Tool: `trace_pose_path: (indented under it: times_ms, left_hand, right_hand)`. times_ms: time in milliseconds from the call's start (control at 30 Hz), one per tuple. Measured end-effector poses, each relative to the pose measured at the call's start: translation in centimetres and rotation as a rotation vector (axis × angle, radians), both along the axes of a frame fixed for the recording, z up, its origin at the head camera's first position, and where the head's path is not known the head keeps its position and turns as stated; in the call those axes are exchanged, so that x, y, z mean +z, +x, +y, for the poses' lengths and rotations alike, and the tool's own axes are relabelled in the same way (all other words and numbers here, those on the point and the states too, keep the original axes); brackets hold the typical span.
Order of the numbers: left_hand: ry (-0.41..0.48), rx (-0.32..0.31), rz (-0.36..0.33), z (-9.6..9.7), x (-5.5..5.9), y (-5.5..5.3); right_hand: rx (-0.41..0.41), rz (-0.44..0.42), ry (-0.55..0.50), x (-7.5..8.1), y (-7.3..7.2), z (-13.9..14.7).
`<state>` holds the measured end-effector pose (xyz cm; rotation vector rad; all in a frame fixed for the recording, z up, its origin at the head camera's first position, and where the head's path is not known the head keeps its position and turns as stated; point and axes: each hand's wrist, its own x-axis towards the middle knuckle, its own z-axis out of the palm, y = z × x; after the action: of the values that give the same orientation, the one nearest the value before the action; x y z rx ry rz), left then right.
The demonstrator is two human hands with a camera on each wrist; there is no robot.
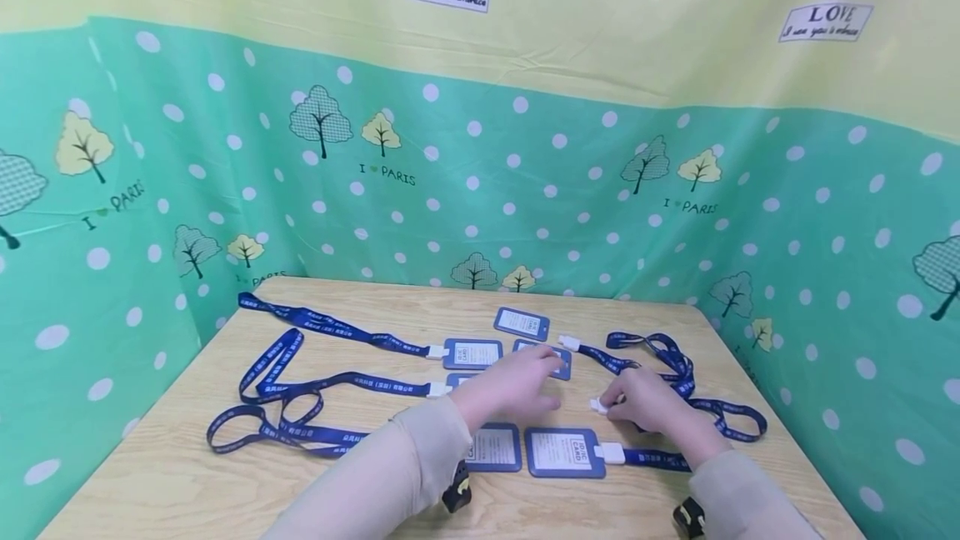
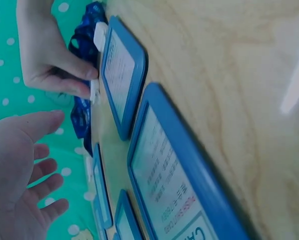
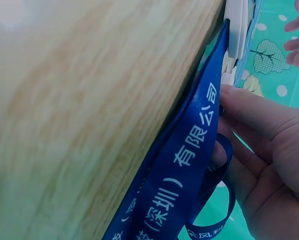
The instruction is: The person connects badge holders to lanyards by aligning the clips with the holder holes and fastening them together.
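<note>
My right hand (image 1: 648, 402) pinches the white plastic clip (image 1: 597, 406) at the end of a dark blue lanyard, between thumb and fingers. In the right wrist view, a blue lanyard strap (image 3: 184, 155) with white lettering runs beside that hand. My left hand (image 1: 517, 386) hovers over the middle of the table, its fingers spread and loosely bent, holding nothing. Partly hidden behind its fingers lies a blue-framed ID card holder (image 1: 561, 371). Close in front of the right hand is another card holder (image 1: 562, 452), joined by a white clip to its lanyard.
Three card holders with blue lanyards, one a holder (image 1: 472, 353), lie on the left and middle. At the back sits a loose card holder (image 1: 521, 323), near a lanyard clip (image 1: 569, 342). Looped straps (image 1: 727, 417) spread on the right. A green dotted curtain (image 1: 480, 190) surrounds the wooden table (image 1: 150, 482).
</note>
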<state>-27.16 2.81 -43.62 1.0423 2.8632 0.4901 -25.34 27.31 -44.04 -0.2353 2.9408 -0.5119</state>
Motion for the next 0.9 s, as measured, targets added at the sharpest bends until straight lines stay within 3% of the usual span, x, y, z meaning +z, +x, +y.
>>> trace_pose_path:
  times_ms: [233, 433, 633, 900]
  left_hand:
    - [-0.015, 0.055, 0.032, 0.1, -0.5, -1.6]
    - [-0.044, 0.081, 0.022, -0.1, -1.1, -2.3]
    - [-0.134, 0.079, 0.020, -0.4, -1.7, -2.5]
    - [-0.194, 0.091, -0.029, -0.5, -1.8, -1.9]
  right_hand:
    - [0.015, 0.016, -0.003, 0.0, 0.0, 0.0]
    - [0.024, 0.023, -0.002, 0.1, 0.1, 0.0]
    - [0.016, 0.022, -0.004, 0.0, 0.0, 0.0]
    - [0.012, 0.023, 0.001, 0.0, 0.0, 0.0]
